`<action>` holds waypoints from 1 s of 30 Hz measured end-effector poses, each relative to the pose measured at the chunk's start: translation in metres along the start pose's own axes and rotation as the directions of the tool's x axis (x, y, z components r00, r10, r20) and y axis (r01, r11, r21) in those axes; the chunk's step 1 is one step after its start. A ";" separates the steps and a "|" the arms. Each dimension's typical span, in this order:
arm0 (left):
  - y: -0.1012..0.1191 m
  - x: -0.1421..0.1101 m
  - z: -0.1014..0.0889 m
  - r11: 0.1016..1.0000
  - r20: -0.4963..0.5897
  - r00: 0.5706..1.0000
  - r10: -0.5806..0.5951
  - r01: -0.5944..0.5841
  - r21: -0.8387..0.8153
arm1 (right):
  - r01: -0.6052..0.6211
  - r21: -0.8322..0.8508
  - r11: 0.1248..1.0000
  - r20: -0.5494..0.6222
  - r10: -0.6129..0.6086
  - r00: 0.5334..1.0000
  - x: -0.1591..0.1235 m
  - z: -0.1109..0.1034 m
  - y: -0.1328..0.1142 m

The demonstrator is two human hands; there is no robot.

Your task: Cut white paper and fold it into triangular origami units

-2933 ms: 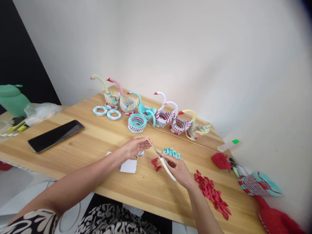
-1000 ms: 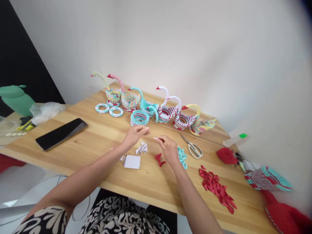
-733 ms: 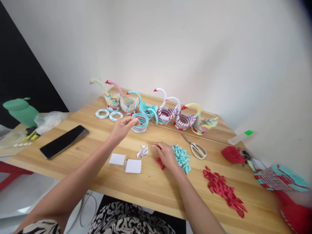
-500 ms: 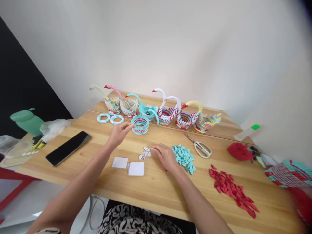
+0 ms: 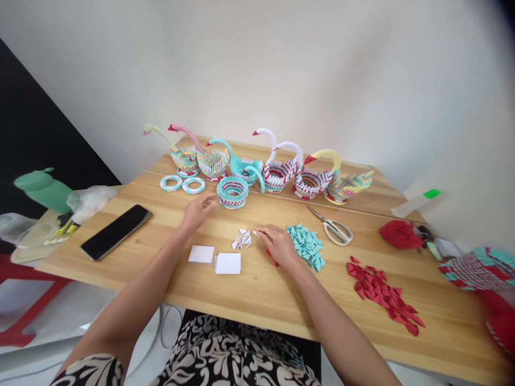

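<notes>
A round turquoise, red and white basket (image 5: 232,194) of folded paper pieces stands upright in the middle of the table. My left hand (image 5: 198,213) is just left of it, fingers loosely bent and apart, with nothing visible in them. My right hand (image 5: 278,245) pinches a small white folded paper triangle (image 5: 256,233) between thumb and fingertips, low over the wood. Left of that lies a small heap of white triangles (image 5: 242,239). Red triangles (image 5: 272,258) show partly beneath my right hand. A pile of turquoise triangles (image 5: 306,245) lies right beside it.
Paper swans (image 5: 277,174) line the back. Two paper rings (image 5: 193,185) and a phone (image 5: 116,232) lie left, white paper stacks (image 5: 228,263) in front. Scissors (image 5: 337,232), red triangles (image 5: 382,292) and a red bundle (image 5: 400,234) are on the right.
My left hand has come away from the basket's left side, its fingers loosening. My right hand still pinches the white triangle in nearly the same place. The view has tilted slightly down.
</notes>
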State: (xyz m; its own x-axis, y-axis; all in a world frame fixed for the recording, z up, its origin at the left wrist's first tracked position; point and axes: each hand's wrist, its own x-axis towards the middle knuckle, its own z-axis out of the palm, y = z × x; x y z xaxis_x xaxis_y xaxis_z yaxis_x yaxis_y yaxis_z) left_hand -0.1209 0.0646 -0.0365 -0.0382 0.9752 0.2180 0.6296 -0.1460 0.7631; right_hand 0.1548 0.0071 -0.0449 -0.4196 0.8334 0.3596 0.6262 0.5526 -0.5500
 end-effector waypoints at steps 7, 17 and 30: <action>-0.011 -0.002 0.000 0.998 0.045 0.997 -0.057 0.057 -0.008 | 0.016 0.001 1.000 -0.005 -0.016 1.000 0.000 -0.003 0.001; -0.008 -0.005 0.000 0.997 0.073 0.995 -0.068 0.065 0.044 | 0.048 -0.010 0.999 -0.033 -0.048 0.998 -0.001 0.001 0.001; -0.013 -0.003 0.000 0.998 0.096 0.995 -0.025 0.019 0.066 | 0.104 -0.105 0.989 0.113 -0.092 0.989 0.006 0.001 0.001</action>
State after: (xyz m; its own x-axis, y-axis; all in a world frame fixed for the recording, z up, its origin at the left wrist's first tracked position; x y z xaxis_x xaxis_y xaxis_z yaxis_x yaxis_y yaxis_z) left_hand -0.1287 0.0635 -0.0471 0.0208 0.9901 0.1389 0.6786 -0.1160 0.7253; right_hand 0.1521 0.0128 -0.0437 -0.5470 0.7729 0.3215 0.6447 0.6339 -0.4272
